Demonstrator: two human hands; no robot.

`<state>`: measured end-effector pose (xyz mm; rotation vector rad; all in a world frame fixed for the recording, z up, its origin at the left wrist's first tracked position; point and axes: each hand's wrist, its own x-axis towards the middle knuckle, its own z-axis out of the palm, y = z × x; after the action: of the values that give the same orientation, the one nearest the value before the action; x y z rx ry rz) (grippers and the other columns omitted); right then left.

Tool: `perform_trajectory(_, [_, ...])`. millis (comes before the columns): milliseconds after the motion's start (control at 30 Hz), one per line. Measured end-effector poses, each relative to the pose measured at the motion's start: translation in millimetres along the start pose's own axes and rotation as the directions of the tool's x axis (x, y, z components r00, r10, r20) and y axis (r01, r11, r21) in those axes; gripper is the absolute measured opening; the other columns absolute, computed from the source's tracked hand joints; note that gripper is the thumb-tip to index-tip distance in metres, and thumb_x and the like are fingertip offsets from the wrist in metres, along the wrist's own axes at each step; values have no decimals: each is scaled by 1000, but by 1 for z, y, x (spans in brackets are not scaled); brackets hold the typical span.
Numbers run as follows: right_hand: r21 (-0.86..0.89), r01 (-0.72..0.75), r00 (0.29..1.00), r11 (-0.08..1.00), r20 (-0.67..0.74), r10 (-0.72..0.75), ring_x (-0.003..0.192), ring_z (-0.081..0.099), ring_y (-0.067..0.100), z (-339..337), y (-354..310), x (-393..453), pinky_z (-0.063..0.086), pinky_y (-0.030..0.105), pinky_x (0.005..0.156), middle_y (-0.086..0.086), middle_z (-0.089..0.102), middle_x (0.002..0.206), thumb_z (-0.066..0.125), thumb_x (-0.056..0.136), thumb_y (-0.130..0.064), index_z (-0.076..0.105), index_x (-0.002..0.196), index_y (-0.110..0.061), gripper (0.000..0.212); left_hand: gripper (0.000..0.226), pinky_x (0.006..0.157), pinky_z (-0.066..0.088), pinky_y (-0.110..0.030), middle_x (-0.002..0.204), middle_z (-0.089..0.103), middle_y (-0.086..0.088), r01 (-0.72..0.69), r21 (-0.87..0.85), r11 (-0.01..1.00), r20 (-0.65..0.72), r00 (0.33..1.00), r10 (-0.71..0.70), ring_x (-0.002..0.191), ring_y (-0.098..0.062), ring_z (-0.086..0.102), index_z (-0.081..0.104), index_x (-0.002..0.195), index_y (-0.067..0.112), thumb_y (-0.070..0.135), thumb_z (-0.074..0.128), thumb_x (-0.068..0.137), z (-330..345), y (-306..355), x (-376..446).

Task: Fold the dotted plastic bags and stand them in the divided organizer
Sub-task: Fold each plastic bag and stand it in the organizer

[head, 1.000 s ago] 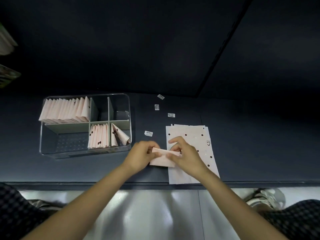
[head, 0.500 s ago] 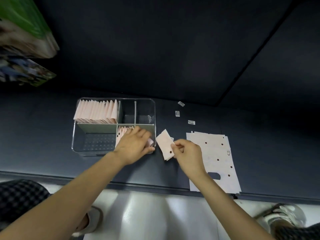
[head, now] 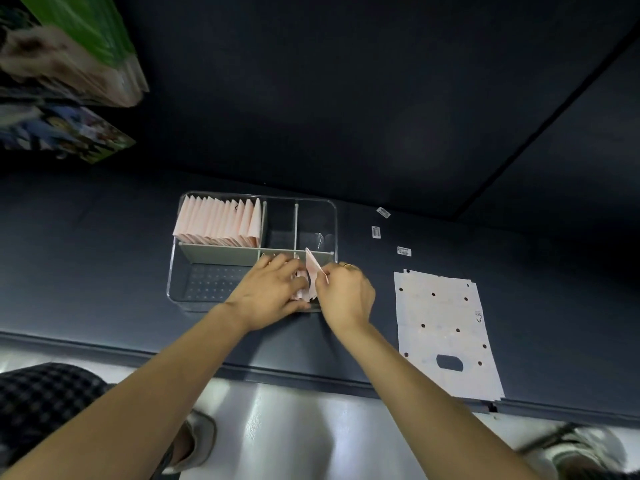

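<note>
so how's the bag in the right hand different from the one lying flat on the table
The folded bag is a small upright wedge, pinched by the right hand over the organizer. The flat bag lies unfolded and untouched on the table, handle hole showing. Both are pale pink.

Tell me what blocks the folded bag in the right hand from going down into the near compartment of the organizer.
Nothing visible blocks it. The right hand pinches the folded bag above the near compartment of the organizer, while the left hand presses the bags already standing there leftward, leaving a gap beside them.
</note>
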<state>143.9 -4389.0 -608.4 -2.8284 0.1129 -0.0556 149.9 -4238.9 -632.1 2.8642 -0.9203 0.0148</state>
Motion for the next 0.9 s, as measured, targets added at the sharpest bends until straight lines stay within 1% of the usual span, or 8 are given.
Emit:
perform_trajectory(133, [-62, -3, 998, 998, 60, 6, 98, 58, 23, 11, -6, 0, 40, 29, 70, 6, 67, 98, 46, 93, -24, 69, 100, -16, 25, 38, 96, 42, -39, 118, 58, -5, -7, -108, 994, -85, 996, -2, 109, -27, 54, 65, 109, 14, 44, 63, 85, -3, 3, -4])
perform_trajectory(267, [-58, 60, 986, 996, 159, -50, 103, 54, 28, 16, -2, -6, 37, 33, 81, 12, 69, 99, 42, 98, -27, 69, 100, -13, 30, 43, 98, 42, -38, 121, 59, -6, 69, -184, 980, -135, 986, -95, 114, -26, 54, 62, 115, 10, 39, 65, 84, -3, 2, -6])
perform_trajectory(400, [-17, 152, 963, 988, 227, -144, 105, 52, 29, 17, 3, -11, 37, 33, 87, 11, 69, 100, 41, 97, -24, 68, 100, -12, 30, 58, 116, 19, -38, 148, 39, -1, 21, -94, 995, -21, 1000, -23, 140, -22, 28, 44, 139, 16, 47, 51, 91, 3, 4, -4])
perform_trajectory(500, [76, 228, 946, 971, 217, -239, 101, 50, 27, 11, 12, -17, 39, 33, 86, 8, 69, 100, 41, 98, -27, 68, 103, -13, 31, 67, 117, -5, -34, 157, 18, 4, 31, -10, 999, 106, 994, -30, 146, -15, 4, 24, 149, 20, 57, 32, 94, 10, 5, -4])
perform_trajectory(667, [237, 328, 933, 915, 72, -353, 105, 52, 17, -14, 82, -44, 36, 21, 93, -2, 65, 114, 55, 93, -26, 65, 118, -18, 28, 72, 114, -15, -35, 159, 7, 4, 42, 85, 996, 143, 988, -53, 146, -15, -6, 12, 151, 23, 62, 25, 93, 14, 6, -3])
perform_trajectory(767, [159, 281, 933, 946, 185, -308, 121, 47, 13, -32, 155, -61, 29, 16, 102, -7, 55, 130, 61, 90, -33, 58, 128, -21, 40, 69, 117, -7, -35, 157, 18, 2, 64, 76, 995, 133, 988, -74, 146, -16, 5, 21, 150, 22, 60, 30, 93, 12, 17, -1])
perform_trajectory(833, [61, 234, 926, 970, 290, -242, 132, 36, 10, -43, 204, -74, 25, 18, 108, -11, 42, 143, 61, 88, -42, 47, 137, -24, 53, 62, 117, 11, -38, 149, 37, -4, 90, 25, 996, 68, 993, -92, 141, -21, 27, 39, 142, 17, 55, 38, 93, 6, 31, 1])
perform_trajectory(900, [-20, 240, 910, 970, 354, -218, 137, 31, 10, -51, 244, -89, 23, 21, 111, -11, 32, 150, 61, 85, -48, 39, 142, -23, 66, 55, 106, 35, -42, 127, 60, -10, 116, -63, 991, -93, 988, -121, 120, -29, 53, 59, 124, 10, 49, 41, 90, -1, 49, 3])
